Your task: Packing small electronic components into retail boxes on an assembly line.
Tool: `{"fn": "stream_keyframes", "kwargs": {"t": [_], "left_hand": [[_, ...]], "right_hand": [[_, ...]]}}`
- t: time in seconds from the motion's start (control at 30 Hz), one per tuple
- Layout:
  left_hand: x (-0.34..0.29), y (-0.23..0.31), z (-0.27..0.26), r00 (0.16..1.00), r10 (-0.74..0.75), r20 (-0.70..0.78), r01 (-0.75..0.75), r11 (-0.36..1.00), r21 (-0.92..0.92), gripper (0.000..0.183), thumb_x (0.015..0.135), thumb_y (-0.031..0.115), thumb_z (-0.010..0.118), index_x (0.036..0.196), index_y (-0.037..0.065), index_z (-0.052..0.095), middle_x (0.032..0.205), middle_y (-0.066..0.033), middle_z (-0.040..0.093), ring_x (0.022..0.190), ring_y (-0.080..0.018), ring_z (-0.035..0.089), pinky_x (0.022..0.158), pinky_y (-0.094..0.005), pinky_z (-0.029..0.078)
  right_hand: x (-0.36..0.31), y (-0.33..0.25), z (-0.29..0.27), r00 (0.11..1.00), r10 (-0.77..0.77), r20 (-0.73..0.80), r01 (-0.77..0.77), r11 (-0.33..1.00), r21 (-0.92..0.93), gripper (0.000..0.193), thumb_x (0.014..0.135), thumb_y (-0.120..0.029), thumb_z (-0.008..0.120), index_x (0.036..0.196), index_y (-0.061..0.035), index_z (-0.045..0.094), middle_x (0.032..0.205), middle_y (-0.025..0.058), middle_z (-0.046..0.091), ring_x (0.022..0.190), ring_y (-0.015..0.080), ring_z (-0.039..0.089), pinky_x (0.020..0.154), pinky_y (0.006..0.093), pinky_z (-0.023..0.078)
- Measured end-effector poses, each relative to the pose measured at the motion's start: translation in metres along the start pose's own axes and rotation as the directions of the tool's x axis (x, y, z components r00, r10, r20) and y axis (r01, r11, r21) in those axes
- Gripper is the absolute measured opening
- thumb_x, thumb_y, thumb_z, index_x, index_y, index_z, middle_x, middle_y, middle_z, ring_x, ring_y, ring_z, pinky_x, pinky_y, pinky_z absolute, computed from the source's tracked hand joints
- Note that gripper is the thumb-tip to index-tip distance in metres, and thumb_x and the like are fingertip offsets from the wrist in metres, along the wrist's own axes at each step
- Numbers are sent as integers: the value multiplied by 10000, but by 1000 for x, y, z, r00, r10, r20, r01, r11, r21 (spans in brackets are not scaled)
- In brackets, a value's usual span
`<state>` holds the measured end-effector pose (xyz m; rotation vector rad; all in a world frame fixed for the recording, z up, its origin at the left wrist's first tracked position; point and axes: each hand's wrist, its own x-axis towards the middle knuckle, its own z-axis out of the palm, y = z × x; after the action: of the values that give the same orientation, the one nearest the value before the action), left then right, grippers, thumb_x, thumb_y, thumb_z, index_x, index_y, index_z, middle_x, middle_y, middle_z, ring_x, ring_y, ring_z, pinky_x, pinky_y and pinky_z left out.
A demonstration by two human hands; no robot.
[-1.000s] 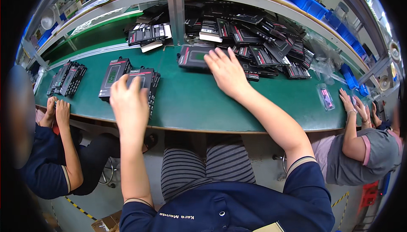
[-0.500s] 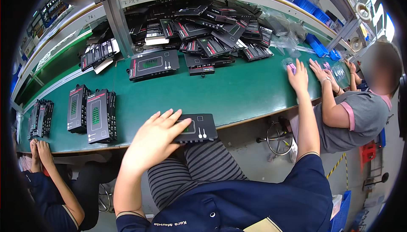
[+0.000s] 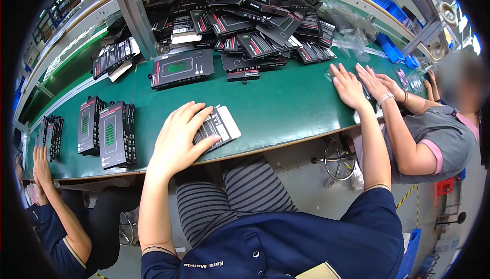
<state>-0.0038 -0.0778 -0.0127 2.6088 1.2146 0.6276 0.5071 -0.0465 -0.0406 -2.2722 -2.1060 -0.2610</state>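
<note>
My left hand holds a black cardboard box near the table's front edge, fingers over the far side and thumb over its face. White print shows on this side, and a pale flap stands out at the right end. My right hand reaches to the right part of the green table. A piece of clear plastic, apparently a bag, peeks out beside its fingertips; what lies under the fingers is hidden.
A heap of black boxes fills the back, with one flat box before it. Upright boxes stand at left. A co-worker's hands are close to my right hand; another person's hands are at far left. A metal post rises behind.
The box in my left hand has been turned over and lifted from the front edge onto the table, showing its printed side and pale flap. My right hand and the clear plastic shifted left.
</note>
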Motion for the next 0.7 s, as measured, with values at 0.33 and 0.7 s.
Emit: {"fn": "stream_keyframes", "kwargs": {"t": [0.33,0.7], "left_hand": [[6,4,6,1000,-6,-3,6,1000,7,695,821,512,715,1345,83,561,1358,-138,549,1345,-346,453,1136,-483,330],[6,5,13,1000,10,-19,-11,999,-35,880,648,499,827,1356,56,549,1387,-162,535,1347,-371,452,1146,-469,336]], "right_hand": [[-68,-184,-46,927,-357,-109,372,911,176,457,990,-390,503,1424,-246,513,1554,149,363,1393,402,365,1129,561,270],[-57,-220,-35,852,-350,-391,524,598,607,548,633,-241,810,1153,-104,704,1232,137,636,1129,338,575,980,430,471]]}}
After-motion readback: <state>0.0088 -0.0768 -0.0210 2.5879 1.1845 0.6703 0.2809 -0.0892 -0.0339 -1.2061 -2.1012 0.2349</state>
